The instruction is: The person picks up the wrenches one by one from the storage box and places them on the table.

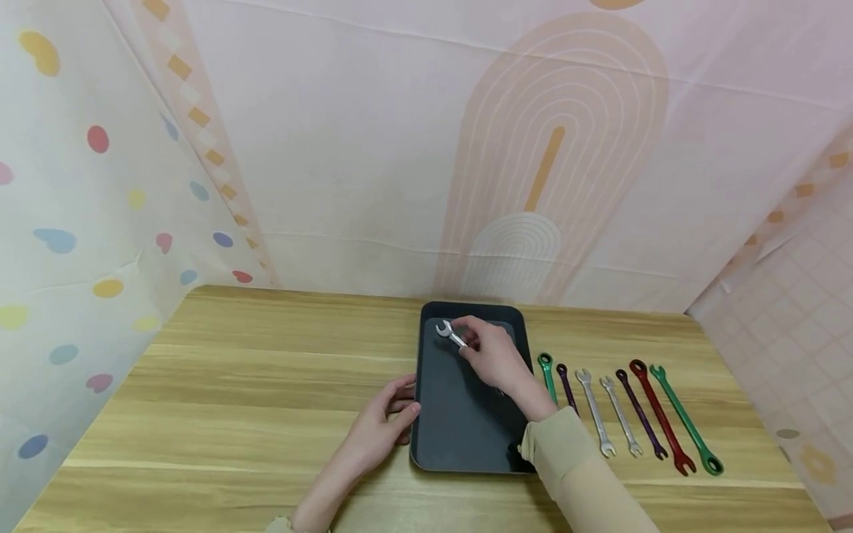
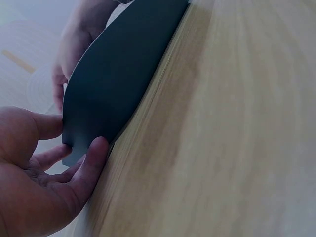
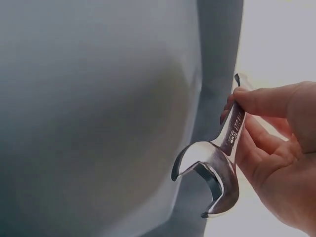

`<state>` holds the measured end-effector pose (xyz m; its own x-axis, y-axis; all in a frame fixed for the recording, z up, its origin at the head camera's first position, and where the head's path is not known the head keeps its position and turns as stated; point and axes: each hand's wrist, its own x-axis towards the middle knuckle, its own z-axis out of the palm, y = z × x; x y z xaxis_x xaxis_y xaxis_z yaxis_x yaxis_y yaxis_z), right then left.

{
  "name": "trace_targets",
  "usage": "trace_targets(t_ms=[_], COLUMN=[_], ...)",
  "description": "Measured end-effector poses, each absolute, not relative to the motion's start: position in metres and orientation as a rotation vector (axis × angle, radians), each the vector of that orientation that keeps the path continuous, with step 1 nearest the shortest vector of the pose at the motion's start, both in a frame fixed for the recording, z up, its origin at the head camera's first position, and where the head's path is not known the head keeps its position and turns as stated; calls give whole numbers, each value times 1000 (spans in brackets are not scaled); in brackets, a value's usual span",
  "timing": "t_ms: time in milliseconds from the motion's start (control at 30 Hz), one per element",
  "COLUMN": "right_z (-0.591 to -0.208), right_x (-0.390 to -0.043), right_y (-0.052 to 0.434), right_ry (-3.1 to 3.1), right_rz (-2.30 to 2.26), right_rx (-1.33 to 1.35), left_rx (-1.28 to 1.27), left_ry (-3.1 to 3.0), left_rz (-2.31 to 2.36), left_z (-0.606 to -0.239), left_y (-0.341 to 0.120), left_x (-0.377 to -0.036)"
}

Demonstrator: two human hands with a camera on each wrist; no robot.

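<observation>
My right hand (image 1: pixel 494 355) is above the far part of a dark grey tray (image 1: pixel 460 437), pinching a silver wrench (image 1: pixel 445 329) between thumb and fingers. In the right wrist view the wrench's open-end head (image 3: pixel 212 173) sticks out from the fingertips, and its far end is hidden behind the hand. Against the tray's left side rests my left hand (image 1: pixel 383 422). The left wrist view shows its loosely bent fingers (image 2: pixel 91 165) touching the outside of the tray wall (image 2: pixel 113 74).
Right of the tray several wrenches lie in a row on the wooden table (image 1: pixel 266 400): a green one (image 1: pixel 686 418), a red one (image 1: pixel 660 411), purple ones (image 1: pixel 643 414) and silver ones (image 1: pixel 595 414). The right forearm covers parts of the nearest ones. A patterned cloth (image 1: pixel 346 148) hangs behind the table.
</observation>
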<state>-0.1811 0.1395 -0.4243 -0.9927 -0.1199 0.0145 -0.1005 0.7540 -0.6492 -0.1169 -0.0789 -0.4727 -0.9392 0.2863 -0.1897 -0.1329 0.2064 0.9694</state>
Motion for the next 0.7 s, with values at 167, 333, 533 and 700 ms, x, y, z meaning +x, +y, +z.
trace_targets(t_ms=[167,333,533,700], right_z=[-415,-409,-400,-394], right_x=[-177,-170,-160,-148], right_y=[140,145,157,167], right_ry=[2921,2930,2923,2914], right_rz=[-1142,-1202,-1272,-1360], right_rx=[-166,-196,-240,-194], left_rx=[146,155,158,162], left_ry=[2162,2164,2161,2154], left_rz=[1784,1787,1785,1781], left_z=[-472,-473,-474,-474], left_y=[-79,-79,-80,-80], left_x=[-117,-117,-117,-118])
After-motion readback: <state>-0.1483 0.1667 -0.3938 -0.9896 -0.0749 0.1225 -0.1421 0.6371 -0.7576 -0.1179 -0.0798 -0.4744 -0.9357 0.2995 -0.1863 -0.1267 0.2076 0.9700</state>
